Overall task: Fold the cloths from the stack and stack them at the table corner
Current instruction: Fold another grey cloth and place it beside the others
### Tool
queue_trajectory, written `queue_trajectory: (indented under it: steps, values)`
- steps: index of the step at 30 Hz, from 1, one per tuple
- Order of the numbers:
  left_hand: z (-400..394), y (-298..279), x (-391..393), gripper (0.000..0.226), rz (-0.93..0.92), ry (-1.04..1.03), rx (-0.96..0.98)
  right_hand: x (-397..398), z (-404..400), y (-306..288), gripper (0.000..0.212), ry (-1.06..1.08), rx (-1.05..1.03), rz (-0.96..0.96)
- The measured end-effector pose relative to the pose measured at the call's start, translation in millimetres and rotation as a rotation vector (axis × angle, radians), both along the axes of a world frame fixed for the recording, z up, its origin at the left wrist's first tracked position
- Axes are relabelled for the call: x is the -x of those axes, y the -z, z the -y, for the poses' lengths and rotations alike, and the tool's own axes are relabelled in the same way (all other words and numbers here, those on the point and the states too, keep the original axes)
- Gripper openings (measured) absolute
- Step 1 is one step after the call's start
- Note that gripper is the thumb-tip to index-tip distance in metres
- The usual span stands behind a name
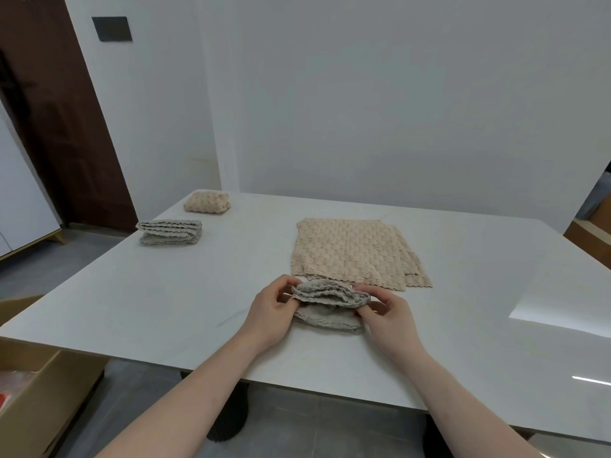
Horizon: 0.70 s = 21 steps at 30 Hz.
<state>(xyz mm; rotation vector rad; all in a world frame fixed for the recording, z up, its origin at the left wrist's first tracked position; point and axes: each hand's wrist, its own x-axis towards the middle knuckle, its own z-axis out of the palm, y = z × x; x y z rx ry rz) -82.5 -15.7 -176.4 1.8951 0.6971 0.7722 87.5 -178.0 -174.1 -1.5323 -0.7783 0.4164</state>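
Two hands, left hand (272, 309) and right hand (390, 314), each pinch an end of a folded grey cloth (329, 300) above a white table (165, 292), near flat beige cloths (353, 251).

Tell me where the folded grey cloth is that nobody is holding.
In the head view the folded grey cloth lies at the table's far left edge, just nearer than the folded beige cloth.

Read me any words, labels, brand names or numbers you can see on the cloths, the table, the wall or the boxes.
None: no readable text shows anywhere in this view.
The dark wall plate is blank.
The red item in the cardboard box at lower left may carry print, but it is too blurred and cut off to read.
The grey cloth held in both hands and the beige cloths show no tags.
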Motion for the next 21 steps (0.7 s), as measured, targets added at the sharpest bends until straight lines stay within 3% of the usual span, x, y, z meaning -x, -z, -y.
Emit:
queue_trajectory:
  steps: [7,16,21]
  values:
    - [0.7,5.6,0.6,0.022,-0.116,-0.022,-0.136,7.3,-2.7,6.3,0.031,0.063,0.082,0.2]
    - [0.9,8.3,-5.6,0.028,-0.255,-0.253,-0.278,8.4,-5.7,7.6,0.022,0.106,0.356,0.523]
    - [4.9,3.3,-3.5,0.036,-0.288,-0.261,-0.286,9.5,-6.0,4.5,0.027,0.128,0.404,0.541]
